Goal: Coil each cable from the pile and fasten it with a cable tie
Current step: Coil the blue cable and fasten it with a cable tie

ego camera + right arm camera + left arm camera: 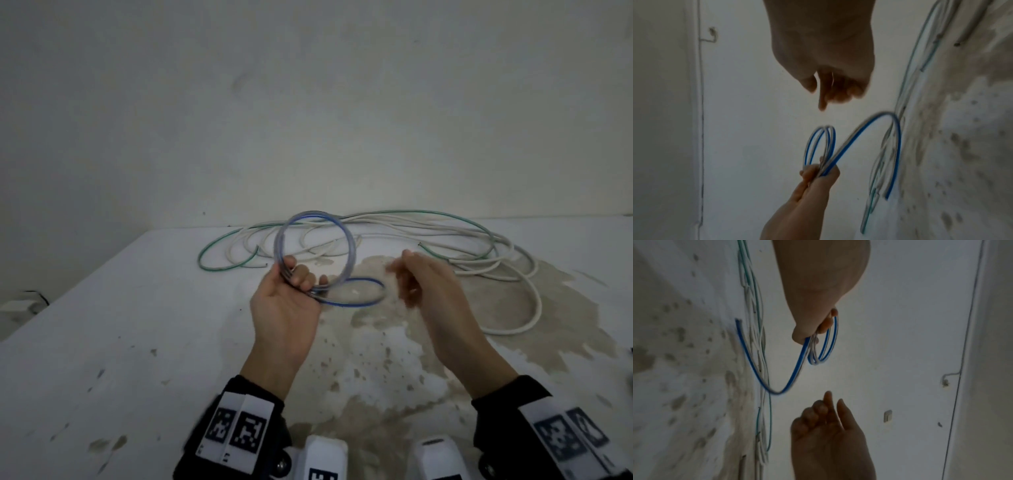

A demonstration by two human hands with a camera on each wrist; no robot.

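My left hand (pixel 294 284) grips a coil of blue-striped clear cable (pixel 349 240) above the table, fingers curled round the bundled loops (pixel 825 344). One free end of the cable curves out to the right as a loose loop (pixel 371 282) (pixel 869 121). My right hand (pixel 416 277) hovers just right of that loop, blurred, fingers loosely bent and holding nothing (pixel 824 91). Behind lies the pile of white cables (pixel 479 260) and a green cable (pixel 219 243) on the table. No cable tie is visible.
The white table (pixel 120 325) has brown worn patches in the middle and right. A plain wall rises right behind the pile. A small white box (pixel 15 306) sits off the table's left edge.
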